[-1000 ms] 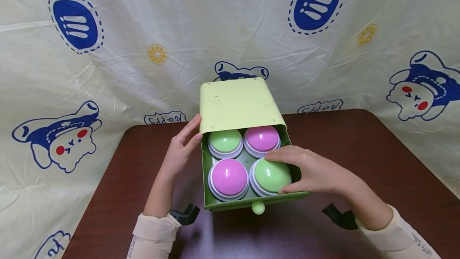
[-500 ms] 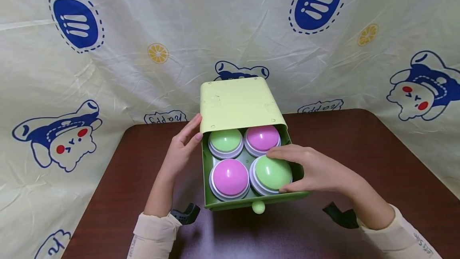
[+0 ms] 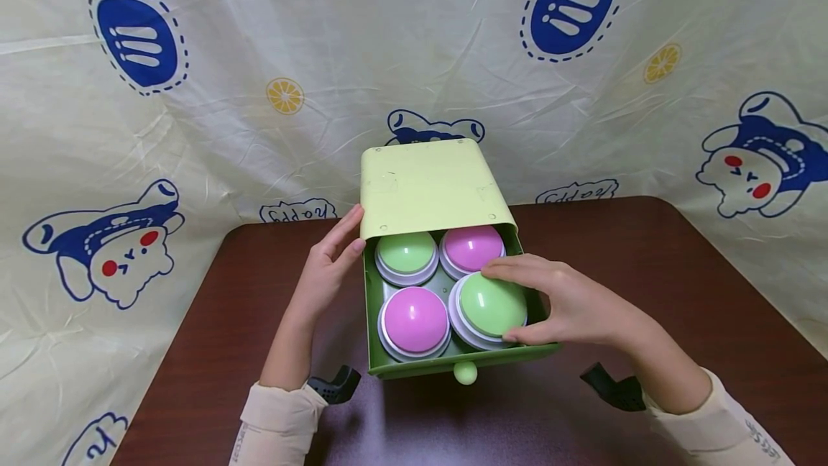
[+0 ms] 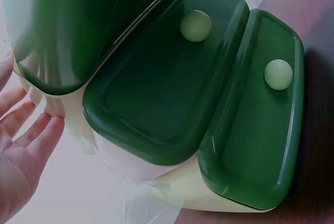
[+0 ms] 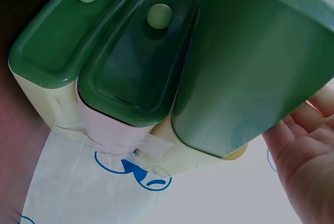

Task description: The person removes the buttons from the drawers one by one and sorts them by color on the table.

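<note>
A small drawer unit (image 3: 430,189) with a pale yellow top stands on the table, its green top drawer (image 3: 453,363) pulled out. Inside that drawer sit domed buttons on white round bases: a green one (image 3: 406,253) and a pink one (image 3: 472,247) at the back, a pink one (image 3: 415,319) at front left. My right hand (image 3: 569,300) grips the front-right green domed button (image 3: 493,304) between thumb and fingers, its near edge tilted up. In the right wrist view, the drawer wall hides this button. My left hand (image 3: 328,261) rests its fingers against the unit's left side.
Two closed green drawers, the middle (image 4: 167,72) and the bottom one (image 4: 250,109), lie below the pulled-out drawer, each with a round pale knob. A dark brown table (image 3: 621,257) carries the unit. Behind it hangs a printed white cloth (image 3: 414,42).
My right hand has risen slightly with the front-right green button, which looks a little larger and shifted toward the back. The left hand and the drawer unit have stayed put.
</note>
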A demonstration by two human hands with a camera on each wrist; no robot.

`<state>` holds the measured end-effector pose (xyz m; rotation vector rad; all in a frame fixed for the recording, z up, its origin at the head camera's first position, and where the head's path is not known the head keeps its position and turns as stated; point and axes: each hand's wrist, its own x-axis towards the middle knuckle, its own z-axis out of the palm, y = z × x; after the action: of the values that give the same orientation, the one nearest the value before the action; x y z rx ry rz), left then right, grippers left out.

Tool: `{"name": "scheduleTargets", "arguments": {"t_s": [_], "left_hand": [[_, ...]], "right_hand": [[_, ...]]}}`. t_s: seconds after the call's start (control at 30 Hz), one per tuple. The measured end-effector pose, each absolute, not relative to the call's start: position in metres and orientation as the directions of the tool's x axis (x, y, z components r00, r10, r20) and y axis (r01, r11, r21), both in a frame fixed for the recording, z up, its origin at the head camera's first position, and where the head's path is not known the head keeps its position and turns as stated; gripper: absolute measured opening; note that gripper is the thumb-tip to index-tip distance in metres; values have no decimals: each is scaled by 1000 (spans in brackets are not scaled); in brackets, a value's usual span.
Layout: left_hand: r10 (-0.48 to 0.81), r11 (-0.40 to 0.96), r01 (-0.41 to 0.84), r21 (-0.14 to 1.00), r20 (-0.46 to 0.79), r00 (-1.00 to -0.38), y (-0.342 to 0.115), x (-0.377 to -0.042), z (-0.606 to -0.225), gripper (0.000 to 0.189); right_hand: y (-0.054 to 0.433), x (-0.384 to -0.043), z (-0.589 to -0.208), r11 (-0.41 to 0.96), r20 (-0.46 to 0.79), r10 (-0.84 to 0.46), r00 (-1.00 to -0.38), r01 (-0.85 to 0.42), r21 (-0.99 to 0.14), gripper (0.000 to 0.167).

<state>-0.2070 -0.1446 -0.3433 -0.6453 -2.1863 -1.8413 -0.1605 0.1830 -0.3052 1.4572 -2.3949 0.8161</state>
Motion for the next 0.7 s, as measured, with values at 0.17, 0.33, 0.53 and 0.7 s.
{"name": "scheduleTargets", "arguments": {"t_s": [0.17,0.33,0.53,0.7], "left_hand": [[191,120,442,889,416,-889,-146,-208,-344,46],[191,118,421,900,395,-899,-141,-198,-330,45],[193,119,422,899,396,-897,-142,-200,-333,45],[195,128,446,886,418,-887,-146,-210,-346,46]], "right_hand": [[182,-160,-304,339,468,-745,-475,-874,-347,60],[183,-159,-304,345,478,-734,-482,-871,-349,60],[183,-159,-302,368,481,-718,-503,-861,-351,61],[183,-157,-302,370,496,-708,-503,-862,-346,62]]}}
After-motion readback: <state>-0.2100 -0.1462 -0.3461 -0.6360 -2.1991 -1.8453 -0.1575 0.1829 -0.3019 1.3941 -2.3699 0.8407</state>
